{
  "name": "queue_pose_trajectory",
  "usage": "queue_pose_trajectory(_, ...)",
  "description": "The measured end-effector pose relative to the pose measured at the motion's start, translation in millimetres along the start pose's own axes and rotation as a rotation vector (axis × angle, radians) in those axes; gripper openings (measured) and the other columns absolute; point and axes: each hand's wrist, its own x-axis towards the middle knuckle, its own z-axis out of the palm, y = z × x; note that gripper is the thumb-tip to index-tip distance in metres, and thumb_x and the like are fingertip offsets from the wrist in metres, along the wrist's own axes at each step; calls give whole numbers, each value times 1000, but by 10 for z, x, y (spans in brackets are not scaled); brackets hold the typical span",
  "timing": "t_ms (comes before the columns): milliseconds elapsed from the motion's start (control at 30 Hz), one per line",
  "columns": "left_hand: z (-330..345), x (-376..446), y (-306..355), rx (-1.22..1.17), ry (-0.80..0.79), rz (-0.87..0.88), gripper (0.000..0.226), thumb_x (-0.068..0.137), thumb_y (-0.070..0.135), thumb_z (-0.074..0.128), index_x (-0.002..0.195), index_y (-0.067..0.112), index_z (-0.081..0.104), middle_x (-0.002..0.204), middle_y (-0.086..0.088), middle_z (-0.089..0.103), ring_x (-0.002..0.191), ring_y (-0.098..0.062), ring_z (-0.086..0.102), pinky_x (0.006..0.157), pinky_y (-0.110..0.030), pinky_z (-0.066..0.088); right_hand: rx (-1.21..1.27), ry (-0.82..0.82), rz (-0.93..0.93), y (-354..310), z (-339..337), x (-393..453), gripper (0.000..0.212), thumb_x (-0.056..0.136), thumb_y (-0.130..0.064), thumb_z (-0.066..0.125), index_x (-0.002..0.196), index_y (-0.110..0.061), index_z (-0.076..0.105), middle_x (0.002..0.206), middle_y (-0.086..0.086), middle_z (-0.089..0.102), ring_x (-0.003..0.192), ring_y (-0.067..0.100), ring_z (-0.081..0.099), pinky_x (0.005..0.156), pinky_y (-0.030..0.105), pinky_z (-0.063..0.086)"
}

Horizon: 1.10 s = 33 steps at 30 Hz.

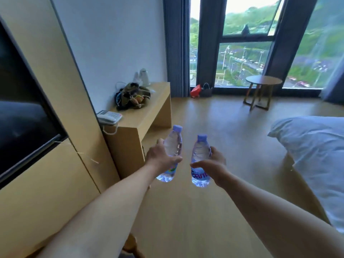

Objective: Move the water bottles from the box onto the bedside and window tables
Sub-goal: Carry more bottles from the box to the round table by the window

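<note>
Both my arms reach forward over the wooden floor, each holding a clear water bottle upright. My left hand (162,157) grips the left water bottle (174,141), which has a pale purple cap, around its middle. My right hand (214,167) grips the right water bottle (200,151) the same way, with its label showing below my thumb. The two bottles are a hand's width apart. Far ahead by the window stands the small round window table (263,81), with nothing on its top. The box is not in view.
A low wooden desk (147,112) on the left carries a white phone (108,117), a dark bag and a kettle. A television (24,108) hangs on the left wall panel. The bed with white bedding (314,151) fills the right. Bags (201,90) sit by the curtain.
</note>
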Motion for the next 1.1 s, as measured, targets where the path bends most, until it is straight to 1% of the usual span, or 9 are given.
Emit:
queue_pose_trajectory(67,247,189,316,-6,2,40,80,65,49,89,124,12,51,117,-11,67,108,-30,64,89,-38,53,-20,50,10,22,-333,225,54,44,-16,97,86,-22,63,83,-4,72,73,13,68,65,28,53)
queue_pose_trajectory(200,769,565,872,-8,-29,97,78,61,55,88,117,16,50,112,-9,69,105,-30,65,79,-33,48,-59,128,35,29,-948,648,54,46,-19,97,88,-19,64,84,0,72,79,19,70,77,36,58)
queue_pose_trajectory(300,1151,883,1233,17,-80,144,76,59,57,87,112,17,49,107,-9,69,101,-32,66,77,-33,48,-44,184,69,69,-1337,969,53,46,-19,96,89,-18,65,84,1,73,80,21,71,78,37,59)
queue_pose_trajectory(467,1735,1487,1642,25,-127,224,77,56,61,85,109,18,49,104,-7,68,98,-32,65,73,-32,41,-58,236,129,188,-1762,1533,54,48,-21,96,93,-17,66,86,3,73,81,21,70,78,37,58)
queue_pose_trajectory(567,2064,1964,1847,7,-171,268,75,55,61,84,106,21,45,104,-5,67,96,-31,65,72,-31,40,-68,292,156,263,-1908,1982,50,49,-21,96,88,-19,65,81,-1,72,78,18,69,74,34,57)
queue_pose_trajectory(633,2277,2345,1981,12,-197,304,75,56,61,84,106,22,44,104,-5,67,96,-31,64,73,-30,39,-56,333,180,303,-1974,2339,49,49,-20,96,88,-19,66,81,0,72,79,19,70,75,35,58)
queue_pose_trajectory(733,2582,2968,2172,6,-239,325,75,55,60,83,106,23,43,104,-4,66,96,-30,63,73,-30,40,-36,389,204,315,-2050,2946,51,49,-18,97,90,-17,66,84,3,72,82,23,71,79,40,61)
queue_pose_trajectory(867,2887,3805,2381,5,-320,349,73,50,61,79,103,29,41,93,4,58,89,-26,59,71,-30,39,-37,437,244,242,-2127,3766,58,48,-19,97,97,-14,67,90,8,74,86,29,72,85,47,60)
queue_pose_trajectory(1100,3208,5030,2819,-27,-352,372,68,49,55,80,102,30,44,87,9,55,83,-23,55,69,-29,38,-61,484,258,60,-2265,4893,62,49,-20,97,102,-13,66,93,8,73,89,28,70,87,47,59)
